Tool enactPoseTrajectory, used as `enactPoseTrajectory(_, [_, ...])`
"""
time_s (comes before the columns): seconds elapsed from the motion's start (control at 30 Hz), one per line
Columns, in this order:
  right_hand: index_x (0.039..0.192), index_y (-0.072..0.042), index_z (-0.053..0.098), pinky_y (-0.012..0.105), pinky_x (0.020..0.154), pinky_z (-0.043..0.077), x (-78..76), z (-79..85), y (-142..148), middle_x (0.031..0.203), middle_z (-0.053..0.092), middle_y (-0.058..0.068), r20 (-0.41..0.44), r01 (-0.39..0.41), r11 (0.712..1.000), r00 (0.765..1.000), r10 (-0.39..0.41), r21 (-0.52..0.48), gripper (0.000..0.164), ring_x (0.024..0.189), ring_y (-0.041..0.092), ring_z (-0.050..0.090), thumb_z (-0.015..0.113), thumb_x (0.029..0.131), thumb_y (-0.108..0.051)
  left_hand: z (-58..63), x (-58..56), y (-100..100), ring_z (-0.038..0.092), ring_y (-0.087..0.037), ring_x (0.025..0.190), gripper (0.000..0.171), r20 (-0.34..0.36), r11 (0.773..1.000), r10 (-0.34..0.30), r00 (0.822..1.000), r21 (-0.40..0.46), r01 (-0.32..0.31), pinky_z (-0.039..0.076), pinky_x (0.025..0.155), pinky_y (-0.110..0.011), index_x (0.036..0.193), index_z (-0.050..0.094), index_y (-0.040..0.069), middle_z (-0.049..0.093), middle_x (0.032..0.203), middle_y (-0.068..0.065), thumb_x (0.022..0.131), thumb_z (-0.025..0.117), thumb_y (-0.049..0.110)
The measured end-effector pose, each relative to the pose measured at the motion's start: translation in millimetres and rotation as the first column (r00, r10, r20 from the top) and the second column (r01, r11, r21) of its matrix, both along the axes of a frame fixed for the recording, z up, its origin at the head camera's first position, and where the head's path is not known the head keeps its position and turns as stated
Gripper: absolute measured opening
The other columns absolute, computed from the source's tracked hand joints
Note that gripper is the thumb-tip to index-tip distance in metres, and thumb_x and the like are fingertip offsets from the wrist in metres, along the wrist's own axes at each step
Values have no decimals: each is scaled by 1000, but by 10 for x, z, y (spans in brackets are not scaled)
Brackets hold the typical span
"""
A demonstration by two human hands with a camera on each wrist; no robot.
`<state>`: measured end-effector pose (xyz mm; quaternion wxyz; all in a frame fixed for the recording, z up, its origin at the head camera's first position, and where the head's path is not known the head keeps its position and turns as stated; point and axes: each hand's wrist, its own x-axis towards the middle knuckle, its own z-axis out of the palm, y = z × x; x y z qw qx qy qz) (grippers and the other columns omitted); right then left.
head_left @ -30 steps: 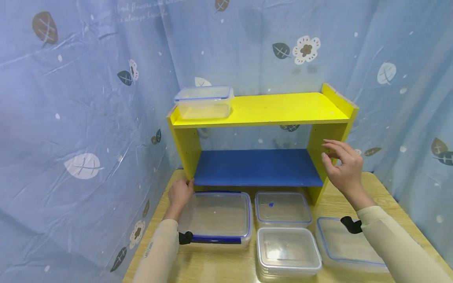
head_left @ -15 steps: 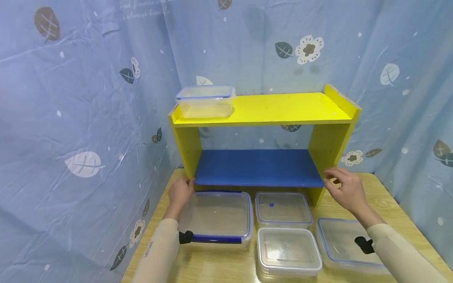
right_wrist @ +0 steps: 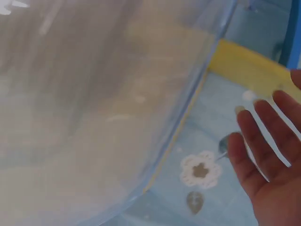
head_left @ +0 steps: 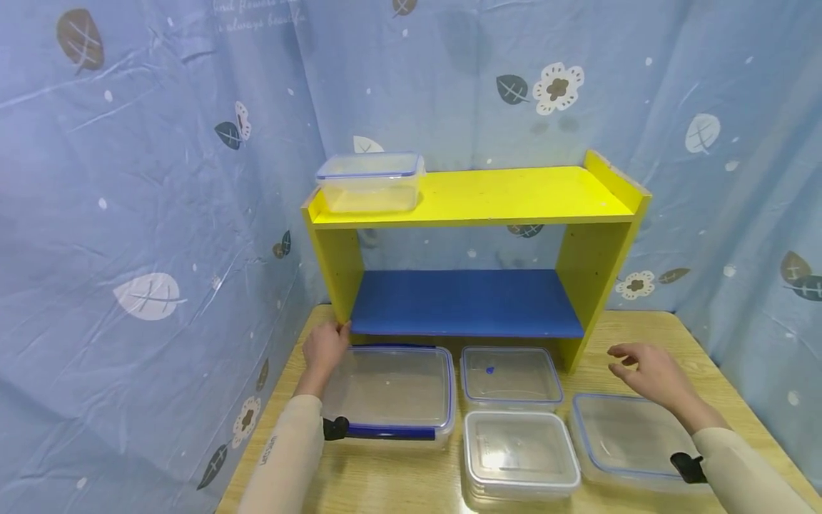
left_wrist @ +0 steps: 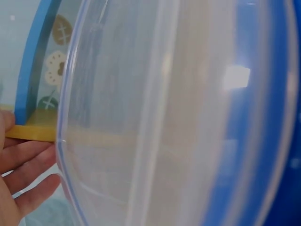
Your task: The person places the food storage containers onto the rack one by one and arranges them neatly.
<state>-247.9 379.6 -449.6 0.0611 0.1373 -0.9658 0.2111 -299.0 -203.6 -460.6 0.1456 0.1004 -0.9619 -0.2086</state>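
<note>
My left hand (head_left: pixel 325 351) holds the lower left side panel of a small yellow shelf (head_left: pixel 514 200) with a blue lower board (head_left: pixel 465 303). In the left wrist view, my thumb lies on one side of the yellow panel edge (left_wrist: pixel 33 133) and the fingers on the other. Just below that hand lies a large clear food container (head_left: pixel 392 389) with blue clips. My right hand (head_left: pixel 655 373) hovers over the back of a clear food container (head_left: pixel 642 435) at the right, fingers relaxed and holding nothing. The right wrist view shows its fingers (right_wrist: pixel 263 146) spread.
A lidded clear container (head_left: pixel 369 184) sits on the shelf's top left. Two more containers stand in front of the shelf: a blue-rimmed one (head_left: pixel 510 376) and a white-rimmed one (head_left: pixel 521 451) nearer me. A blue patterned curtain (head_left: pixel 160 214) closes off the left and back of the wooden table (head_left: pixel 379 478).
My right hand has come down from beside the shelf's right panel and moved outward to the right, over the table. My left hand stays at the left panel.
</note>
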Motion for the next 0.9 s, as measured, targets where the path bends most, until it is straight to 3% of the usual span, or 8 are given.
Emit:
enactPoseTrajectory(0.2, [114,4,66,45,69,54,46,-175,167,111,68,25,106,-23,1000,994,23,0,37,88,35,68,70,87,-21,-10,-19,-43,45,-19,50,42,1,1000,2,1000,-15,-2,28,46,-31,66,58,11,50,56,-2,97,55,39])
enactPoseTrajectory(0.37, [115,7,63,47,71,53,82,-267,287,108,67,28,201,-24,999,979,18,27,40,89,38,67,68,88,-22,-25,-25,-49,45,-19,50,41,5,1000,0,1000,-14,1,29,46,-31,67,58,11,50,57,-3,97,55,39])
enactPoseTrajectory(0.73, [120,9,59,57,76,48,142,-303,533,111,63,34,373,69,991,922,-107,112,62,98,50,60,57,94,-47,-38,-6,-48,45,-19,51,41,4,1000,7,1000,1,-7,29,47,-31,68,58,11,50,58,-3,97,55,39])
enactPoseTrajectory(0.9, [126,13,52,54,77,49,181,-308,628,121,55,39,448,93,994,887,-113,66,72,103,52,58,51,96,-52,-4,-2,-59,45,-19,50,42,-6,1000,14,1000,-8,-14,29,47,-31,67,57,11,49,57,-3,97,55,39])
